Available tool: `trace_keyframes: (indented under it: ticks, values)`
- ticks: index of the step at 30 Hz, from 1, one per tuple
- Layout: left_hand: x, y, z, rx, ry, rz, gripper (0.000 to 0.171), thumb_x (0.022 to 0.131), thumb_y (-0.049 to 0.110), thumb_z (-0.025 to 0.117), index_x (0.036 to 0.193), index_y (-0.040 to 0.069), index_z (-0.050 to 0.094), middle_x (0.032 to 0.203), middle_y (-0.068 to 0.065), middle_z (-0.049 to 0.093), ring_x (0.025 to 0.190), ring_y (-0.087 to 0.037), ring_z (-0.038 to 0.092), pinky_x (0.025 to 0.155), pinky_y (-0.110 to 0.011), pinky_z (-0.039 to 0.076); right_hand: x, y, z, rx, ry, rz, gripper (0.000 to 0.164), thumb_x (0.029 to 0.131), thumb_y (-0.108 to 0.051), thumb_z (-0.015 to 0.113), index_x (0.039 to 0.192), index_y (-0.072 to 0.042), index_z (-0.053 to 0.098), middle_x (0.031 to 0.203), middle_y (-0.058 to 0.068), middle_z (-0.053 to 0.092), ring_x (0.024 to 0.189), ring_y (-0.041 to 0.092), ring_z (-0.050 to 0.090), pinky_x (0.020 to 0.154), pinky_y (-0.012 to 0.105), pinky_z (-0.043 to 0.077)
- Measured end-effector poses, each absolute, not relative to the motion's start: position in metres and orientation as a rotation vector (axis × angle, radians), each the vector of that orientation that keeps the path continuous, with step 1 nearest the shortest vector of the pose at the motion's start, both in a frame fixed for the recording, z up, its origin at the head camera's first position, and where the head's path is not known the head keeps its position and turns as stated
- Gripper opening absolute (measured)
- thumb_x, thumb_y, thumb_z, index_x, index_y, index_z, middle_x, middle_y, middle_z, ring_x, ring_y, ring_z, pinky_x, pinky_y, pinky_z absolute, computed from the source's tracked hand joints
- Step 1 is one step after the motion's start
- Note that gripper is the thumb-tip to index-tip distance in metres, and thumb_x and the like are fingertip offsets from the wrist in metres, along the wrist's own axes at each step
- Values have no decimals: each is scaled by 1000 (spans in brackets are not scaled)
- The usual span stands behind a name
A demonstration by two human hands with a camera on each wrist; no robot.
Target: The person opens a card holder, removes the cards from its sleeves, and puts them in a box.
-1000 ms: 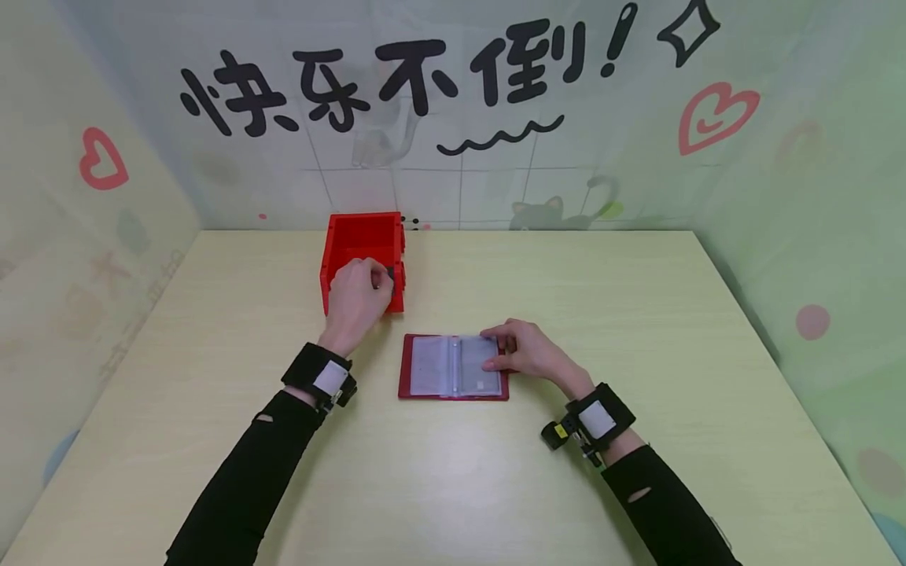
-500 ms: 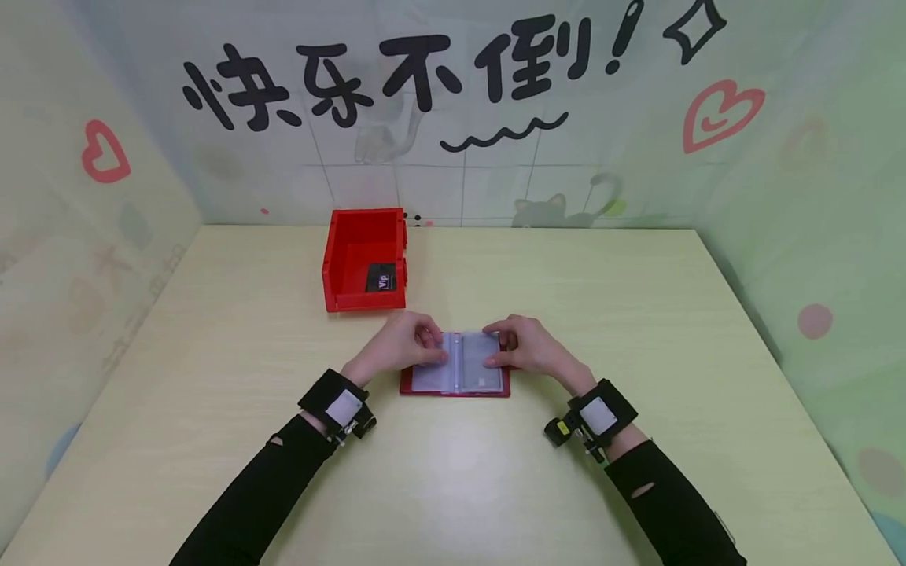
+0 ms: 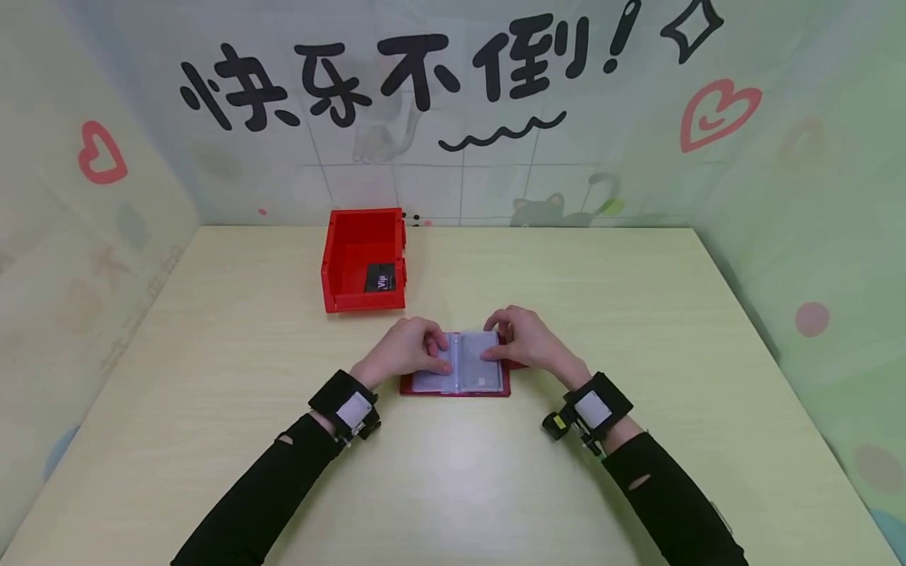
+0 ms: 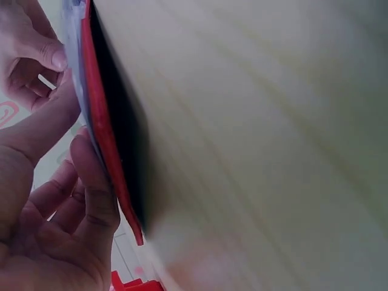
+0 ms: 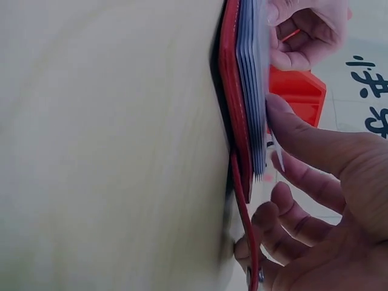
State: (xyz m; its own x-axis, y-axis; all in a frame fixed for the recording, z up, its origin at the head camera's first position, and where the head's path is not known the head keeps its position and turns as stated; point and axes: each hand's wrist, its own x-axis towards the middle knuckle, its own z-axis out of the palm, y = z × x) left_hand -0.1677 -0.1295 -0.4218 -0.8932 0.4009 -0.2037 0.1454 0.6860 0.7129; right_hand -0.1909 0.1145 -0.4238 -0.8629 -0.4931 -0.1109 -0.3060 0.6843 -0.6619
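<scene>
An open card holder [image 3: 456, 393] with a red cover and clear sleeve pages lies on the table. My left hand [image 3: 409, 346] holds its left side, thumb on the page and index finger at the top edge. My right hand [image 3: 529, 338] pinches the edge of a clear sleeve [image 5: 278, 159] on the right side, between thumb and index finger. Below that hand's other fingers, the red closing strap [image 5: 245, 224] with its metal snap sticks out. In the right wrist view the sleeves [image 5: 253, 91] stand as a layered stack above the cover.
A red plastic bin [image 3: 364, 303] stands behind the card holder to the left. In its front right corner lies a black card [image 3: 381, 277] marked "Vip". Printed cloth walls [image 3: 453, 189] border the pale wooden table [image 3: 453, 487] at the back and sides.
My left hand has come from the red bin to the card holder's left page, leaving the black card in view. My right hand has shifted slightly at the right page.
</scene>
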Motion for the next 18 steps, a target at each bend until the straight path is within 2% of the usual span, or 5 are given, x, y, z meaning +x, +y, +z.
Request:
trace_keyframes:
  ticks: [6,11,18]
  values:
    - [-168,-129,-422,422,2544,1043,28,78,20,88,95,8,70,77,-5,63,73,-16,57,67,-25,46,-190,110,-427,-479,2590,-1105,23,91,-26,75,94,-5,67,80,5,59,74,17,53,63,25,42]
    - [-169,-134,-423,435,2483,1106,23,80,16,85,96,7,71,81,-7,65,75,-17,58,68,-24,49,-187,108,-429,-433,2551,-1258,26,96,-27,67,87,-3,73,76,5,65,71,15,54,64,24,42]
    - [-174,-146,-429,461,2410,1189,20,84,11,81,101,6,72,90,-9,67,79,-17,60,73,-24,51,-179,106,-427,-415,2378,-1300,25,97,-24,64,80,-6,68,65,-4,46,63,12,43,55,23,33]
